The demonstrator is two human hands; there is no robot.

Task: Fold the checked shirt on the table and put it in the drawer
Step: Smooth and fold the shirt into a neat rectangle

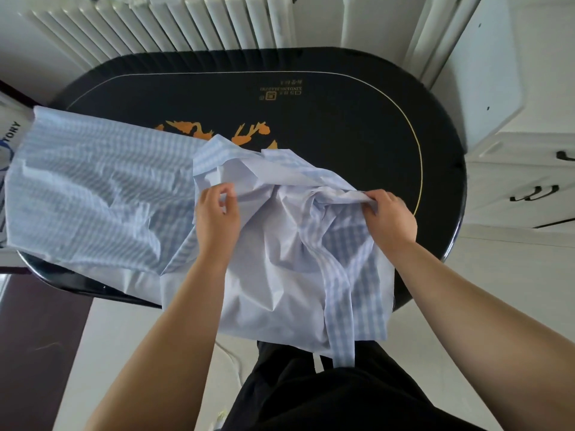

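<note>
The checked shirt [102,194], pale blue and white, lies crumpled across the left and front of the black oval table [342,126], with one part hanging over the near edge. My left hand [216,213] pinches a fold of the shirt near its middle. My right hand [389,216] grips a bunched edge of the cloth further right. The white drawer unit [522,188] with black handles stands to the right of the table, and its drawers look shut.
A white radiator [174,23] runs along the wall behind the table. A dark cabinet or panel [37,331] stands at the lower left, with a white bag [9,135] at the left edge. The person's dark trousers [326,393] fill the bottom.
</note>
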